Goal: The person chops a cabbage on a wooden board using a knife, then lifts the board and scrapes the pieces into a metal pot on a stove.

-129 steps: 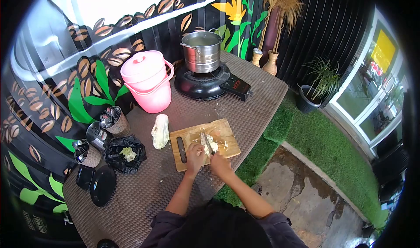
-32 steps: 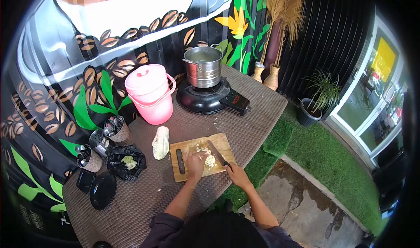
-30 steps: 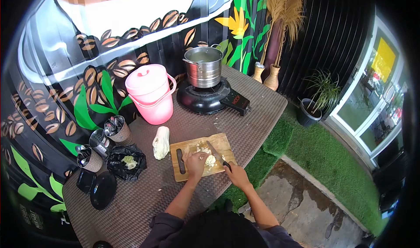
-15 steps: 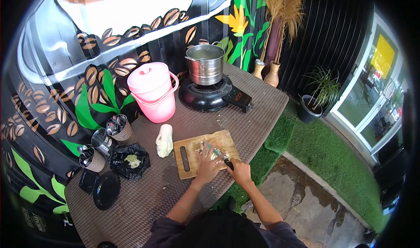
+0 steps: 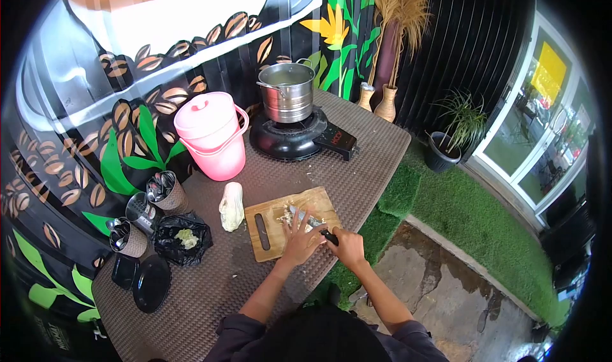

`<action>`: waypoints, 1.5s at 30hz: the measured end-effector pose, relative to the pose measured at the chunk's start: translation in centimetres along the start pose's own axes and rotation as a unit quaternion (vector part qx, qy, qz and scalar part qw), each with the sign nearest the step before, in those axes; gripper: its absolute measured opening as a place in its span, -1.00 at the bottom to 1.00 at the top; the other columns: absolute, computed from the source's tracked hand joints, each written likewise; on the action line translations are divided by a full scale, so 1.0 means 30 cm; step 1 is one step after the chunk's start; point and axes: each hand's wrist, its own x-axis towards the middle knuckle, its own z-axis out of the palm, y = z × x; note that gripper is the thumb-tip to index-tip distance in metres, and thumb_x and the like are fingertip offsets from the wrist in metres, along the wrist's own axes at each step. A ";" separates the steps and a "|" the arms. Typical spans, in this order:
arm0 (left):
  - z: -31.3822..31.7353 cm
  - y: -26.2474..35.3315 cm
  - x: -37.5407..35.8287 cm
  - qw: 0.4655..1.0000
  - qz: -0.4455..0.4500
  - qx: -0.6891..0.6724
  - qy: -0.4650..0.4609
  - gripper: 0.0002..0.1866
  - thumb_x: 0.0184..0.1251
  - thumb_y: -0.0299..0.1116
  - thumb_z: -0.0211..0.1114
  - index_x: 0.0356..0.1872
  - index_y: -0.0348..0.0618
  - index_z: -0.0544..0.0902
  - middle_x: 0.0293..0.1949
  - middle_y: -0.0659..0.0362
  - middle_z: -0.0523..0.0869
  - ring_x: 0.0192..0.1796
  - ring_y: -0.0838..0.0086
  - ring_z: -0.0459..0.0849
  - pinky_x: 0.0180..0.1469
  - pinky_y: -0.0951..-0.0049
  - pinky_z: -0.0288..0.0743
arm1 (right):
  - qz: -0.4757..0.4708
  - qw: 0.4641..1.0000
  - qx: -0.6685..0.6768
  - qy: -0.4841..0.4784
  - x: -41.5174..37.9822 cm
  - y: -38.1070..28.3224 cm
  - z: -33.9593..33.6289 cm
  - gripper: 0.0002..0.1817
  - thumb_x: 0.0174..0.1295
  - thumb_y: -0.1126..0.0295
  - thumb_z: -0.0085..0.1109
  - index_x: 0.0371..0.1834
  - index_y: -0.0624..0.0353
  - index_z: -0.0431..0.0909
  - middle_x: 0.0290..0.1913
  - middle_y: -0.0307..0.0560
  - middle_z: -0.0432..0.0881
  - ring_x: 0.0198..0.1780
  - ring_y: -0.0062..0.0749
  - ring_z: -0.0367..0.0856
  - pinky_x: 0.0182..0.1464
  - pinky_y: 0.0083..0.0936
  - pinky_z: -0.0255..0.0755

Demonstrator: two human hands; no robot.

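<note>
My right hand (image 5: 348, 246) is wrapped round the black handle of a knife (image 5: 309, 220) at the right side of a wooden cutting board (image 5: 263, 209). The blade points away and to the left across the board. My left hand (image 5: 299, 241) lies with fingers spread over the blade, partly covering it. Small pale chopped bits (image 5: 285, 216) lie around the blade and under my fingers; their kind is too small to tell. Left of the board rests a whole napa cabbage (image 5: 231, 207), upright leaves pale, apart from both hands.
Behind the board stand a lidded pink bucket (image 5: 215, 161) and a steel pot (image 5: 287, 97) on a black portable stove (image 5: 285, 142). At left are a black plastic bag (image 5: 167, 250) with leaf scraps, utensil holders (image 5: 129, 241) and a black oval dish (image 5: 152, 285). The table edge (image 5: 376, 199) runs close at right.
The whole scene has shifted slightly left in view. The knife blade has turned flatter to the board under my left hand, and my right hand keeps its grip on the handle.
</note>
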 end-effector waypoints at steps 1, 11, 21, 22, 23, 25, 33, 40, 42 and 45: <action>0.002 0.002 -0.002 1.000 -0.001 0.008 0.008 -0.57 0.35 0.15 0.06 0.18 0.40 0.56 0.52 0.11 -0.03 0.54 -0.01 -0.29 0.34 -0.42 -0.54 | 0.005 1.000 0.002 0.002 -0.002 -0.001 -0.002 -0.72 0.01 0.24 0.32 -0.48 0.14 0.42 -0.57 -0.01 0.57 -0.51 -0.07 0.60 -0.45 -0.21 0.44; 0.016 -0.039 0.032 0.997 -0.049 0.050 0.027 -0.53 0.36 0.17 0.02 0.23 0.39 0.52 0.52 0.09 -0.03 0.54 -0.01 -0.29 0.34 -0.41 -0.58 | 0.011 0.999 0.015 0.026 -0.023 0.016 -0.042 -0.75 -0.01 0.25 0.32 -0.50 0.14 0.48 -0.60 -0.01 0.57 -0.52 -0.08 0.60 -0.45 -0.22 0.44; 0.045 -0.091 0.036 0.992 -0.103 0.061 0.029 -0.55 0.37 0.18 0.00 0.23 0.46 0.50 0.51 0.14 0.03 0.53 -0.02 -0.22 0.34 -0.43 -0.55 | 0.041 0.999 0.020 -0.001 -0.066 0.039 -0.095 -0.75 -0.03 0.24 0.36 -0.46 0.14 0.52 -0.55 0.00 0.59 -0.49 -0.07 0.60 -0.42 -0.21 0.43; 0.053 -0.102 0.035 0.989 -0.114 0.085 0.039 -0.55 0.37 0.17 0.00 0.23 0.46 0.50 0.51 0.15 0.04 0.53 -0.01 -0.20 0.33 -0.43 -0.55 | 0.043 0.999 0.022 -0.004 -0.071 0.042 -0.097 -0.76 -0.03 0.24 0.36 -0.44 0.13 0.53 -0.55 0.00 0.59 -0.49 -0.07 0.60 -0.42 -0.21 0.44; 0.061 -0.113 0.034 0.985 -0.125 0.109 0.049 -0.55 0.38 0.16 -0.01 0.23 0.46 0.50 0.50 0.15 0.05 0.53 0.00 -0.17 0.33 -0.44 -0.55 | 0.045 0.999 0.024 -0.007 -0.075 0.045 -0.100 -0.76 -0.03 0.24 0.36 -0.43 0.13 0.54 -0.55 -0.01 0.60 -0.49 -0.07 0.61 -0.42 -0.21 0.44; 0.059 -0.110 0.034 0.982 -0.140 0.116 0.053 -0.55 0.38 0.15 -0.01 0.22 0.41 0.52 0.50 0.17 0.07 0.52 0.01 -0.15 0.33 -0.44 -0.54 | 0.046 0.999 0.019 -0.013 -0.082 0.053 -0.100 -0.76 -0.03 0.24 0.36 -0.42 0.12 0.54 -0.54 -0.01 0.60 -0.48 -0.07 0.61 -0.41 -0.21 0.44; 0.051 -0.139 0.043 0.975 -0.164 0.095 0.113 -0.64 0.38 -0.03 0.10 0.11 0.20 0.64 0.35 0.24 0.34 0.45 0.14 0.06 0.38 -0.32 -0.39 | 0.066 0.997 0.036 0.010 -0.097 0.086 -0.105 -0.73 -0.04 0.22 0.36 -0.42 0.14 0.54 -0.55 -0.01 0.61 -0.47 -0.08 0.62 -0.41 -0.24 0.47; 0.017 -0.136 0.032 0.969 -0.132 -0.012 0.209 -0.90 0.12 -0.32 0.39 -0.34 0.02 0.79 -0.26 0.28 0.68 -0.01 0.34 0.49 0.18 0.09 0.08 | 0.142 0.984 0.103 -0.009 -0.074 0.096 -0.021 -0.69 -0.07 0.18 0.39 -0.48 0.17 0.54 -0.61 -0.04 0.57 -0.52 -0.13 0.62 -0.43 -0.29 0.47; 0.003 -0.129 0.027 0.965 -0.143 -0.008 0.221 -0.91 0.09 -0.32 0.42 -0.37 0.01 0.79 -0.33 0.28 0.70 -0.05 0.36 0.52 0.15 0.14 0.11 | 0.153 0.981 0.123 -0.007 -0.069 0.101 0.023 -0.68 -0.07 0.17 0.39 -0.49 0.18 0.54 -0.61 -0.04 0.57 -0.52 -0.14 0.62 -0.42 -0.29 0.47; 0.012 -0.151 0.016 0.956 -0.179 -0.041 0.227 -0.87 -0.02 -0.31 0.49 -0.38 0.05 0.81 -0.42 0.31 0.72 -0.18 0.41 0.54 0.04 0.28 0.15 | 0.160 0.973 0.165 0.026 -0.058 0.124 0.089 -0.63 -0.06 0.11 0.42 -0.53 0.21 0.55 -0.66 -0.09 0.51 -0.58 -0.23 0.54 -0.47 -0.36 0.39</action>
